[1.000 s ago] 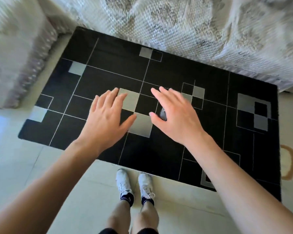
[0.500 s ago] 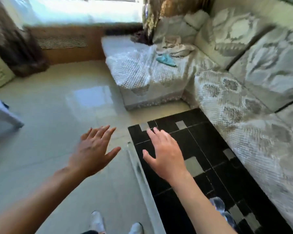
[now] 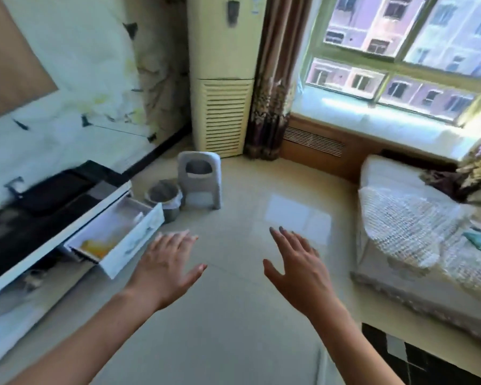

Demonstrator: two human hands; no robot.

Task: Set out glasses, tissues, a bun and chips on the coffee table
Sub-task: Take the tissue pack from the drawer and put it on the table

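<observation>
View is swinging left since half a second ago: sofa corner and rug were filling the frame, now the TV wall, window and bare floor are showing. Both hands are staying out front, palms down, holding nothing.

Left hand (image 3: 167, 269) is hovering over the tiled floor (image 3: 233, 315), fingers straight and slightly spread, thumb out wide. Right hand (image 3: 300, 269) is doing the same, just apart from the left, fingers splayed, nothing gripped.

Glasses, tissues, bun, chips and the coffee table are not showing in this view.

Containers: white drawer (image 3: 117, 237) of the low TV cabinet (image 3: 39, 245) is standing pulled open, something orange-yellow is lying inside at the near end; too blurred to name. Round grey waste bin (image 3: 165, 200) with a liner is sitting beside the drawer, contents unclear. Grey plastic stool (image 3: 200, 179) with a cut-out handle hole is standing just beside the bin.

Cream floor-standing air conditioner (image 3: 224, 79) with a slatted grille is standing in the corner next to patterned curtains (image 3: 272, 101). Glossy tiles are reflecting the window (image 3: 400, 51). Sofa (image 3: 417, 232) at right is wearing a textured, lacy cover; black rug (image 3: 428, 362) with grey squares is peeking in bottom right.
</observation>
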